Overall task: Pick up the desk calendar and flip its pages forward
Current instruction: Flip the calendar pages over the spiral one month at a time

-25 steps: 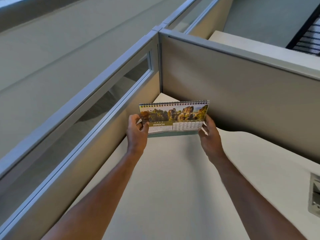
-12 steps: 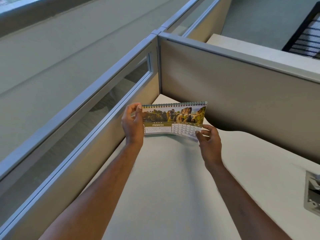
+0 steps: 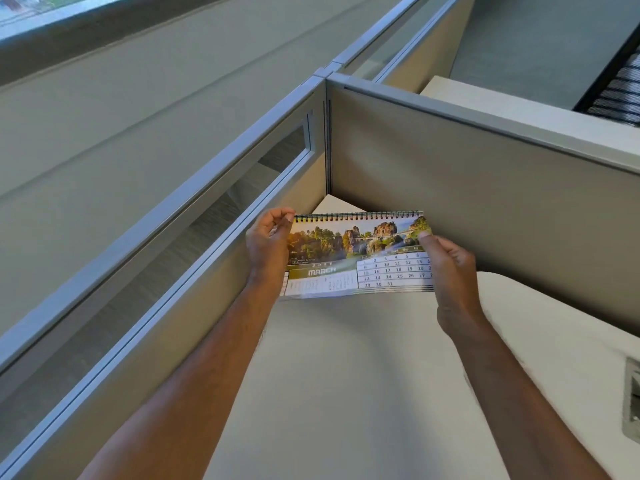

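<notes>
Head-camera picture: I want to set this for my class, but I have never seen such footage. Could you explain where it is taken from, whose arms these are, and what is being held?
No machine is at work here. A person wears one wide-angle camera on the head, looking forward and down, so the two bare arms reaching in from below are the wearer's own. The left hand grips the left edge of a spiral-bound desk calendar, near its top. The right hand pinches the right edge of the front page, which shows MARCH under a landscape photo and looks slightly bowed. The calendar is held above a pale desk in the corner of an office cubicle, with grey partition walls behind it. A small grey fitting is set into the desk at the right.
</notes>
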A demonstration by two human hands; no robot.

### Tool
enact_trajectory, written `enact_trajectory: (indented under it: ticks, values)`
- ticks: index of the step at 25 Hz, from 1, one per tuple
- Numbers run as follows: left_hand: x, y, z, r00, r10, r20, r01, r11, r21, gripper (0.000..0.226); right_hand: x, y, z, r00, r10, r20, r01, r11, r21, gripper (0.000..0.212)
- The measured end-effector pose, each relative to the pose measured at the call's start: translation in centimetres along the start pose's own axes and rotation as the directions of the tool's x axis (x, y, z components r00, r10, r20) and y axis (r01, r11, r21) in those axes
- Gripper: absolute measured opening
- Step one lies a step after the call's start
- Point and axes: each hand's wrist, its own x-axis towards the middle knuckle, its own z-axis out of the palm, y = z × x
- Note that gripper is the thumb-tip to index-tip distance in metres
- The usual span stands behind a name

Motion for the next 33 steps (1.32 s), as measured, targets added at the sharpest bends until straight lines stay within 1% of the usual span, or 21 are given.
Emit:
enact_trajectory:
  ticks: [1,3,4,5,6,7,8,9,11,13,14,15,17,19,20,22,24,27,29,31,33]
  values:
    - [0.1,0.0,-0.2,1.000,0.002,0.016,-0.003,1.000,0.005,0.009,0.3,-0.7,0.3,1.000,-0.004,-0.012,0.004,1.000,0.007,0.023]
    - [0.2,0.0,-0.6,0.998,-0.019,0.054,0.021,0.999,-0.043,0.011,1.1,-1.9,0.6,0.999,-0.016,-0.035,0.017,0.999,0.046,0.015]
    - [0.2,0.1,-0.7,0.997,-0.040,0.067,0.046,0.996,-0.077,0.014,1.5,-2.4,0.8,0.999,-0.015,-0.035,0.018,0.996,0.083,0.018]
    - [0.1,0.1,-0.7,0.996,-0.056,0.070,0.063,0.993,-0.098,0.019,1.8,-2.9,0.9,1.000,-0.007,-0.027,0.010,0.993,0.116,0.026]
    - [0.1,0.1,-0.6,0.996,-0.063,0.062,0.069,0.992,-0.104,0.023,2.1,-3.3,0.9,1.000,0.004,-0.015,-0.002,0.992,0.124,0.032]
    - [0.0,0.1,-0.6,0.997,-0.061,0.052,0.066,0.993,-0.096,0.027,2.4,-3.8,0.9,1.000,0.022,0.004,-0.023,0.992,0.123,0.034]
    - [-0.1,0.1,-0.6,0.997,-0.052,0.051,0.057,0.994,-0.088,0.027,2.6,-4.1,0.8,0.999,0.042,0.027,-0.045,0.992,0.116,0.033]
    - [-0.1,-0.1,-0.6,0.998,-0.036,0.058,0.041,0.996,-0.079,0.021,2.7,-4.3,0.8,0.997,0.061,0.045,-0.066,0.990,0.126,0.033]
    - [-0.1,-0.1,-0.6,0.997,-0.003,0.083,0.008,0.998,-0.061,0.010,3.0,-4.4,0.6,0.998,0.042,0.054,-0.048,0.992,0.119,0.045]
    - [0.1,-0.1,-0.4,0.997,0.003,0.075,0.000,1.000,-0.031,0.006,3.1,-4.0,0.5,0.997,0.018,0.077,-0.023,0.998,0.056,0.058]
    - [0.1,-0.1,-0.3,0.998,0.005,0.064,-0.005,1.000,-0.005,0.005,3.2,-3.7,0.5,0.996,0.021,0.086,-0.024,0.999,0.045,0.060]
    - [0.1,-0.1,-0.2,0.998,0.014,0.055,-0.015,1.000,0.021,0.006,3.2,-3.6,0.6,0.996,0.017,0.085,-0.021,0.999,0.047,0.058]
    - [0.1,-0.1,0.0,0.999,0.018,0.043,-0.020,0.999,0.045,0.011,3.6,-3.2,0.7,0.997,-0.033,0.067,0.029,0.998,0.052,0.043]
    - [0.4,-0.2,0.2,1.000,-0.002,0.014,0.001,0.998,0.061,0.015,4.2,-2.4,0.8,0.995,-0.084,0.053,0.083,0.996,0.009,0.027]
    - [0.5,-0.1,0.3,1.000,-0.019,-0.002,0.019,0.998,0.062,0.015,4.5,-1.8,0.8,0.994,-0.097,0.053,0.099,0.994,-0.042,0.025]
    - [0.8,-0.1,0.6,0.998,-0.049,-0.028,0.051,0.997,0.062,0.014,5.1,-0.4,0.6,0.991,-0.117,0.063,0.127,0.973,-0.190,0.032]
    - [0.9,-0.1,0.7,0.997,-0.067,-0.042,0.070,0.995,0.073,0.014,5.4,0.7,0.4,0.983,-0.169,0.070,0.183,0.929,-0.321,0.036]
    - [1.3,-0.1,0.7,0.993,-0.106,-0.046,0.109,0.991,0.075,0.014,5.8,1.4,0.2,0.966,-0.250,0.073,0.258,0.883,-0.391,0.033]
    - [1.4,0.0,0.7,0.992,-0.119,-0.044,0.120,0.992,0.029,0.016,5.9,1.6,0.2,0.955,-0.286,0.075,0.289,0.848,-0.445,0.030]
    - [1.4,0.0,0.8,0.994,-0.098,-0.042,0.096,0.995,-0.035,0.018,5.8,1.7,0.4,0.953,-0.297,0.058,0.287,0.831,-0.477,0.027]
    - [1.4,-0.3,0.8,0.996,-0.073,-0.047,0.072,0.997,-0.021,0.012,5.5,1.8,0.7,0.956,-0.293,0.023,0.270,0.845,-0.462,0.027]
